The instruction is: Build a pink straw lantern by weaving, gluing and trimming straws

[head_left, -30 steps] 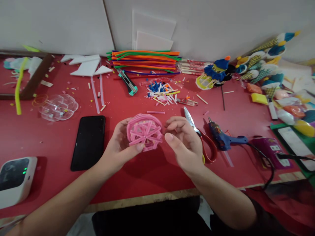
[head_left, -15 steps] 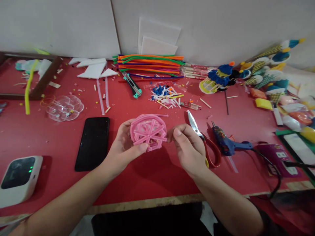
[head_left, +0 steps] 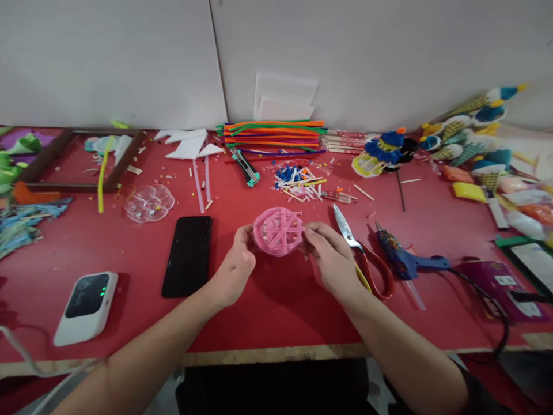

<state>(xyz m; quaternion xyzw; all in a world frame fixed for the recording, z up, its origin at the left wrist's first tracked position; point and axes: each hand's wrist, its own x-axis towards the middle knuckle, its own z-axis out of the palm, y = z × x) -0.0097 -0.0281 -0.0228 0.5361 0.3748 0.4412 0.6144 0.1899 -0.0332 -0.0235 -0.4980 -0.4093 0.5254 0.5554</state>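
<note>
A round pink wheel-like craft piece (head_left: pixel 280 231) with several spokes meeting at its centre is held up over the red table, its spoked face towards me. My left hand (head_left: pixel 235 266) grips its left edge, the thumb bent and the other fingers partly hidden behind the rim. At the right edge, my right hand (head_left: pixel 332 256) pinches the end of a spoke between thumb and fingers. Red-handled scissors (head_left: pixel 367 259) lie just beside my right hand, their blades pointing away. A black phone (head_left: pixel 188 256) rests to the left of my left hand.
A blue hot glue gun (head_left: pixel 404 253) with a cord lies right of the scissors. Behind are a cutter knife (head_left: pixel 245 167), pipe cleaners (head_left: pixel 276 135) and cut scraps (head_left: pixel 298 181). A white device (head_left: pixel 86 308) sits at left; yarn-topped cones (head_left: pixel 464 138) stand at right.
The camera view has shifted, so the table things sit further right and lower. The pink wheel has turned, and my left thumb has come off its front face. Both hands stay at it.
</note>
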